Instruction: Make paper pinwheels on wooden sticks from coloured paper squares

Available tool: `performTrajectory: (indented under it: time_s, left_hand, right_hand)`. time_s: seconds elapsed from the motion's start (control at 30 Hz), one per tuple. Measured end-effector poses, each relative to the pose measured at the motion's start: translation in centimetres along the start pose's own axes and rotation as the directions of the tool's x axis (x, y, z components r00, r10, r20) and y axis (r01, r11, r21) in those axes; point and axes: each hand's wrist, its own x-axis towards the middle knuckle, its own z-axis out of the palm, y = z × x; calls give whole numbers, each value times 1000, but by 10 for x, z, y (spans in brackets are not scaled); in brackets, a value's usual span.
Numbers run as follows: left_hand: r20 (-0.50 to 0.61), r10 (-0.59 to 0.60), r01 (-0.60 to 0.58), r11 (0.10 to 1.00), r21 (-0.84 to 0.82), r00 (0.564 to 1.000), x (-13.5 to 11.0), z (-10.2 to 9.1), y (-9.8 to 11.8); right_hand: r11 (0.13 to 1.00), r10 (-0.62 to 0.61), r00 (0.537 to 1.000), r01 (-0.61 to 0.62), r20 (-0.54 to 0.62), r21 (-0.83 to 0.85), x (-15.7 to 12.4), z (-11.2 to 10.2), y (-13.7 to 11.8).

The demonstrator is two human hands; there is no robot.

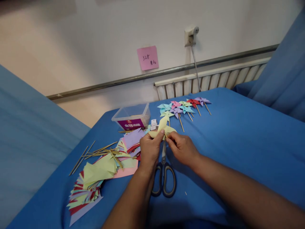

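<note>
My left hand [150, 148] and my right hand [181, 147] both pinch a pale yellow paper pinwheel [163, 126] above the blue table [238, 140]. The fingers of each hand are closed on its folded flaps near the middle. Directly below my hands lie scissors [164, 176] with dark handles, blades pointing away from me. A row of finished coloured pinwheels on sticks [183, 108] lies just beyond the yellow one.
Stacks of coloured paper squares [100, 171] and several thin wooden sticks [100, 151] lie to the left. A clear plastic box [132, 117] stands at the back. Behind are a radiator [214, 81], a wall socket [190, 35] and a pink note [148, 57].
</note>
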Motion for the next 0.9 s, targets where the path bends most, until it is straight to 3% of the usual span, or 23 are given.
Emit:
performTrajectory:
  time_s: [0.2, 0.6, 0.9]
  left_hand:
    - [52, -5, 6, 1000, -24, 999, 2, -1, -6]
    - [-2, -14, 14, 1000, -14, 1000, 1, 0, -4]
    - [57, -31, 37, 994, -104, 998, 3, 0, -9]
  right_hand:
    - [1000, -2, 1000, 2, -19, -1, 0, 0, 1]
    - [999, -2, 1000, 2, -9, 43, 1, 1, 3]
    - [998, 6, 1000, -4, -19, 66, 0, 1, 4]
